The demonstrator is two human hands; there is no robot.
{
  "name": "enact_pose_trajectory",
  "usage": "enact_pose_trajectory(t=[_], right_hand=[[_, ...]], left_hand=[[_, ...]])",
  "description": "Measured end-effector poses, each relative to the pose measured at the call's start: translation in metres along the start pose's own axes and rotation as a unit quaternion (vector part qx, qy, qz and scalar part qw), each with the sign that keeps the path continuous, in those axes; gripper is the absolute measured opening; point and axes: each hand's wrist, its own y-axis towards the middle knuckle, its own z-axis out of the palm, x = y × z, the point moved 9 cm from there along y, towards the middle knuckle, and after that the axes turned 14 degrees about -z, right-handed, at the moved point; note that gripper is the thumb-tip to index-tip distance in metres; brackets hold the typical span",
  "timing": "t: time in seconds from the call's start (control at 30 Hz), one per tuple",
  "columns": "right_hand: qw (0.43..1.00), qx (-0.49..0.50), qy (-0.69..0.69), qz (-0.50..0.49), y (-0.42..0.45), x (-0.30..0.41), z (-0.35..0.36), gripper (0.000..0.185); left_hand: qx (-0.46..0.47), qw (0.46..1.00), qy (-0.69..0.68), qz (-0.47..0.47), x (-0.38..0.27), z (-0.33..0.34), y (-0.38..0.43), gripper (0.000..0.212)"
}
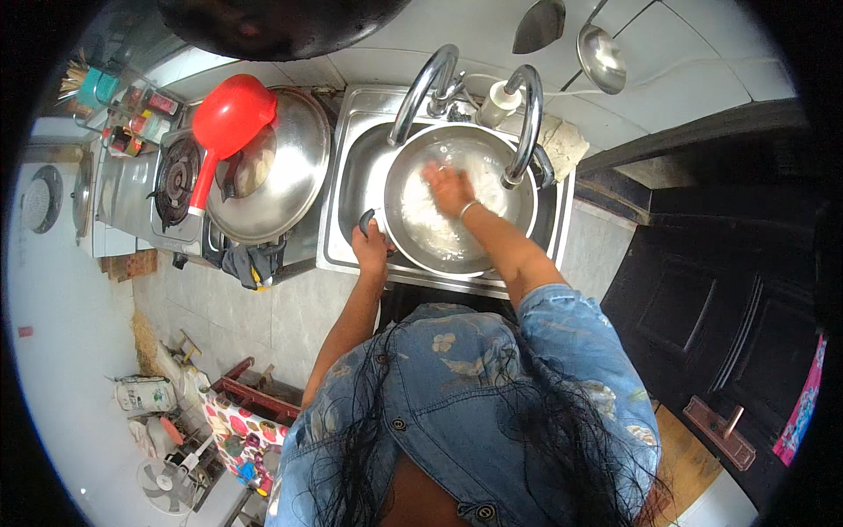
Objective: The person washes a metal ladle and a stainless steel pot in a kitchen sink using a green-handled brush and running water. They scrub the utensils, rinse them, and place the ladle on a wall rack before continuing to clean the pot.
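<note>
A wide stainless-steel pan [400, 209] with black side handles sits over the steel sink [329, 240], with shallow water inside. My left hand [371, 250] grips the pan's near-left handle [366, 222]. Inside the pan is my right hand [450, 191], its fingers extended and slightly blurred, at the water and holding nothing visible. A curved chrome faucet [531, 118] reaches over the pan's right side. Another chrome faucet spout [421, 85] ends by the rim at the left. Whether my right fingers touch the pan's bottom is unclear.
Left of the sink, a red plastic dipper [234, 115] rests on a large steel lid [296, 158] over the gas stove [176, 171]. A cloth [563, 148] lies behind the sink's right corner. A ladle [600, 59] hangs on the wall. A dark door [698, 309] stands at right.
</note>
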Motion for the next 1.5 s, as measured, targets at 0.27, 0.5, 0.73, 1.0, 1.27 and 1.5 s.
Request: enact_pose_trajectory(t=[0.27, 0.5, 0.73, 1.0, 1.27, 1.5], right_hand=[[0.978, 0.184, -0.056, 0.079, -0.111, -0.049, 0.006, 0.041], [0.920, 0.374, 0.098, -0.066, -0.137, 0.006, 0.014, 0.029], [0.844, 0.299, -0.411, -0.172, -0.058, -0.067, -0.029, 0.034], [0.867, 0.420, -0.251, -0.088, -0.122, -0.042, 0.001, 0.032], [0.805, 0.316, -0.475, -0.165, -0.077, -0.064, -0.021, 0.032], [0.920, 0.374, 0.038, -0.113, -0.136, 0.013, 0.010, 0.027]], left_hand=[[0.006, 1.000, -0.024, 0.012, -0.004, 0.005, -0.002, 0.015], [0.003, 0.999, -0.033, 0.043, -0.005, 0.006, 0.000, 0.017], [-0.014, 0.998, 0.047, 0.037, -0.005, 0.003, 0.006, 0.022], [-0.046, 0.998, 0.009, 0.043, 0.009, -0.001, 0.008, 0.025], [-0.027, 0.996, 0.037, 0.073, 0.013, 0.005, 0.009, 0.024], [-0.036, 0.998, 0.018, 0.052, 0.013, 0.009, 0.005, 0.022]])
